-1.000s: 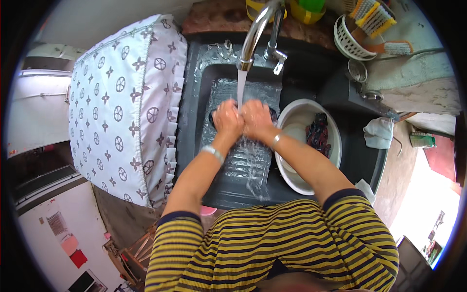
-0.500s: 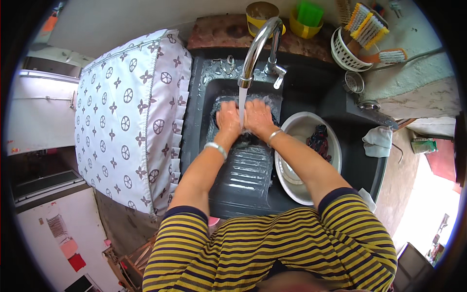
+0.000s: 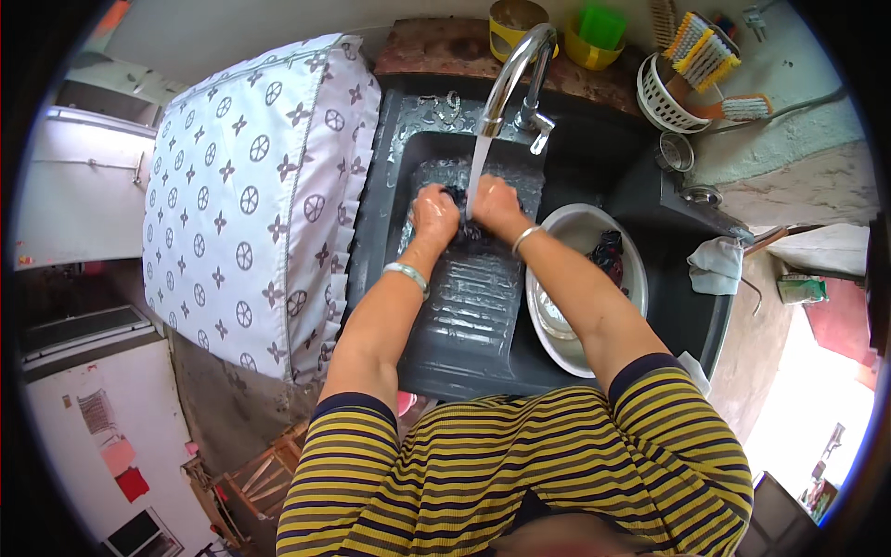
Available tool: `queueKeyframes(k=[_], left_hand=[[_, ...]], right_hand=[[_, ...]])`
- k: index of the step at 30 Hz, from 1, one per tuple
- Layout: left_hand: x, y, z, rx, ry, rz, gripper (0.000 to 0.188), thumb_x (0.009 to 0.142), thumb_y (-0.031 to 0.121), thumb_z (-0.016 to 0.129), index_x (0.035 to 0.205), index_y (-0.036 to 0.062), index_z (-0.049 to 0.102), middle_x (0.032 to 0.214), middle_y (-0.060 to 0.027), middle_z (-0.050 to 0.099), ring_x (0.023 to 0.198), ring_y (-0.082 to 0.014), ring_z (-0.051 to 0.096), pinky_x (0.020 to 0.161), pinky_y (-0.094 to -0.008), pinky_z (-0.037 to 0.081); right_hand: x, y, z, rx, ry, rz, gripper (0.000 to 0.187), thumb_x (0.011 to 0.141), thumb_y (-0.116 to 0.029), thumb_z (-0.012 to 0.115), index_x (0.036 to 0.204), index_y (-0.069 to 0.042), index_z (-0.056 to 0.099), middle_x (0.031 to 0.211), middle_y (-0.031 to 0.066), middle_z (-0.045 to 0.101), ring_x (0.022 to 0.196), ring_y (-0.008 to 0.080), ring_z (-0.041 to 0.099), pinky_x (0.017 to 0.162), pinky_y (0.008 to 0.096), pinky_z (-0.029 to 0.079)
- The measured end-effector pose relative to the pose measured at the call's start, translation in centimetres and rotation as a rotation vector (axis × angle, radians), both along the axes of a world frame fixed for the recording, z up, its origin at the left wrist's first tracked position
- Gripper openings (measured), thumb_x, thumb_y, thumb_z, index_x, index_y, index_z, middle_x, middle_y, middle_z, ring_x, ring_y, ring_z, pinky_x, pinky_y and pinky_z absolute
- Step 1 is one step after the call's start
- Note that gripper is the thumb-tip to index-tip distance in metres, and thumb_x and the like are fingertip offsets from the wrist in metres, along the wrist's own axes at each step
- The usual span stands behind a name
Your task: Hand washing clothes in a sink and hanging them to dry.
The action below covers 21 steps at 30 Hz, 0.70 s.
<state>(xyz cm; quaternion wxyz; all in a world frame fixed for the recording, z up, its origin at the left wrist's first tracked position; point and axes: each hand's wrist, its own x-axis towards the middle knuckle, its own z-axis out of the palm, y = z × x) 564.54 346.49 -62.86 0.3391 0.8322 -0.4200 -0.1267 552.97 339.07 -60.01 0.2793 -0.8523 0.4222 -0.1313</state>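
Observation:
Both my hands are in the black sink (image 3: 388, 176), below the curved chrome faucet (image 3: 506, 82), from which water (image 3: 479, 160) runs down between them. My left hand (image 3: 434, 215) is closed, fingers curled on a wet dark cloth (image 3: 471, 232). On the other side of the stream my right hand (image 3: 495, 204) is closed on the same cloth. Most of the cloth is hidden by my hands and the water. Toward me from the hands lies the wet ridged washboard (image 3: 471, 302) of the sink.
A white basin (image 3: 632, 311) with a dark patterned cloth (image 3: 608, 252) stands right of my right forearm. Left of the sink is a large white patterned cover (image 3: 232, 213). Yellow containers (image 3: 594, 56) and a white basket (image 3: 654, 102) with brushes stand behind. A pale rag (image 3: 715, 266) hangs at the right.
My hands have gone from lying flat and close together, fingers forward, to curled fists slightly farther apart, with dark cloth showing between them. The whole view has shifted slightly.

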Motion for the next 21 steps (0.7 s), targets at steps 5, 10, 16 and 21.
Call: queueKeyframes(k=[5,10,16,21], left_hand=[[0.1,2.8,3.4,-0.337,0.953,0.356,0.024,0.084,0.011,0.039,0.097,-0.0017,0.055,0.085,-0.0089,0.056,0.076,-0.0199,0.055,0.072,-0.0335,0.047],[-2.6,4.9,5.1,-0.31,1.584,0.211,0.047,0.092,0.032,0.044,0.134,0.0118,0.038,0.126,-0.0096,0.047,0.11,-0.023,0.051,0.085,-0.0406,0.047],[1.0,7.4,1.8,-0.333,2.039,-0.312,0.052,0.086,0.055,0.039,0.095,0.0075,0.059,0.098,-0.0113,0.061,0.092,-0.0278,0.06,0.083,-0.0476,0.047],[-6.2,6.4,8.0,-0.265,1.826,0.154,0.03,0.088,0.029,0.042,0.102,0.0074,0.058,0.098,-0.0123,0.063,0.087,-0.0264,0.063,0.079,-0.0417,0.052]], right_hand=[[-4.4,-0.3,-1.5,-0.252,-0.401,0.015,0.032,0.08,-0.033,0.055,0.08,-0.002,0.061,0.089,0.021,0.061,0.087,0.0381,0.057,0.08,0.0437,0.046],[-5.4,2.0,1.8,0.194,-0.047,-0.164,0.036,0.072,-0.033,0.066,0.085,0.0,0.064,0.078,0.0178,0.062,0.078,0.0322,0.06,0.075,0.039,0.047],[-1.1,12.3,8.7,-0.008,-0.392,0.232,0.039,0.067,-0.037,0.067,0.076,0.0,0.061,0.072,0.0179,0.061,0.07,0.035,0.06,0.067,0.0406,0.048],[-1.6,6.3,7.5,0.028,-0.238,-0.166,0.042,0.071,-0.044,0.058,0.08,-0.003,0.062,0.085,0.0197,0.063,0.084,0.0384,0.06,0.072,0.0446,0.048]])
